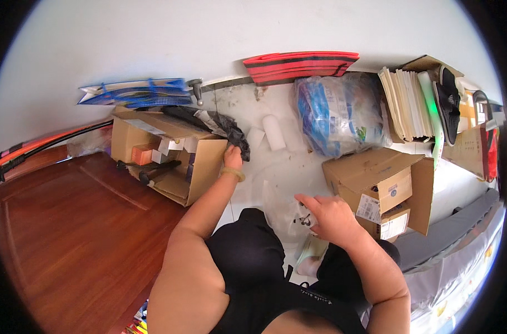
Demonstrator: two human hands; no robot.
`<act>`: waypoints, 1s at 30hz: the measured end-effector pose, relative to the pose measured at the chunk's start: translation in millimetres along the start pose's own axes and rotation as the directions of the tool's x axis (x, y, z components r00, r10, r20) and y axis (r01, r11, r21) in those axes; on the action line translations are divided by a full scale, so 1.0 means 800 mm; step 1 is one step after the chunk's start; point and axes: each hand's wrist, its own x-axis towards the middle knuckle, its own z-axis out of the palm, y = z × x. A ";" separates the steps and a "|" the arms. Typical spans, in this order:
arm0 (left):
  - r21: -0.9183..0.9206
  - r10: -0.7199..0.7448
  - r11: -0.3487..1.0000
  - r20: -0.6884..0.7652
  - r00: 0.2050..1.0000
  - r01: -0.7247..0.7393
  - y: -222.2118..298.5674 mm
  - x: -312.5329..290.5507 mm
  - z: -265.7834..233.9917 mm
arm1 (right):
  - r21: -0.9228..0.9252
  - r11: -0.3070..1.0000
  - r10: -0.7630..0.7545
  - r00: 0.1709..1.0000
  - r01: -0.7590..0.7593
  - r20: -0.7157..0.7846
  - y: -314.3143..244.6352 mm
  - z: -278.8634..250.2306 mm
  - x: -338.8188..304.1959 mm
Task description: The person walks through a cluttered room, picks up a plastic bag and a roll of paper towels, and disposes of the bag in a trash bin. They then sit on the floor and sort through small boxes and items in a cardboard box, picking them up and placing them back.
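My left hand [233, 156] is closed on the edge of a crumpled black plastic bag [233, 127], beside the right flap of an open cardboard box [203, 172]. That box holds small white boxes, an orange box [141, 155] and a dark rod-like thing. My right hand [331, 218] is held over the floor in front of me, its index finger stretched out to the left. Under its fingers shows a small crumpled white piece with black marks [305, 216], gripped by the hand. Its exact kind cannot be made out.
White rolls [274, 132] lie on the pale floor. Right of them stand a plastic-wrapped blue-and-white bundle [342, 114], a second cardboard box [370, 172] and a stack of papers [406, 103] with black shoes [447, 97]. A reddish-brown wooden panel [70, 222] fills the left.
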 end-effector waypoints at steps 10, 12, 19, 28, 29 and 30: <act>0.374 0.329 0.816 0.327 0.886 -0.441 0.074 -0.067 0.041 | 0.248 0.966 0.096 0.990 -0.068 -0.103 0.007 -0.007 0.014; 0.402 0.386 0.718 0.450 0.805 -0.569 0.075 -0.070 0.047 | 0.406 0.910 0.170 0.969 -0.085 -0.178 0.020 0.005 0.027; -0.004 -0.103 0.959 0.926 0.364 0.283 0.048 -0.144 0.101 | 0.524 0.851 0.188 0.948 -0.027 -0.255 0.059 0.040 0.096; 0.330 0.040 0.863 0.709 0.705 -0.382 0.070 -0.103 0.045 | 0.475 0.834 0.328 0.945 -0.280 -0.020 0.063 0.050 0.108; 0.389 0.210 0.782 0.570 0.794 -0.487 0.086 -0.101 0.036 | 0.398 0.874 0.315 0.949 -0.279 -0.026 0.068 0.049 0.103; 0.465 0.389 0.683 0.421 0.819 -0.563 0.109 -0.104 0.029 | 0.319 0.906 0.303 0.953 -0.278 -0.030 0.071 0.049 0.098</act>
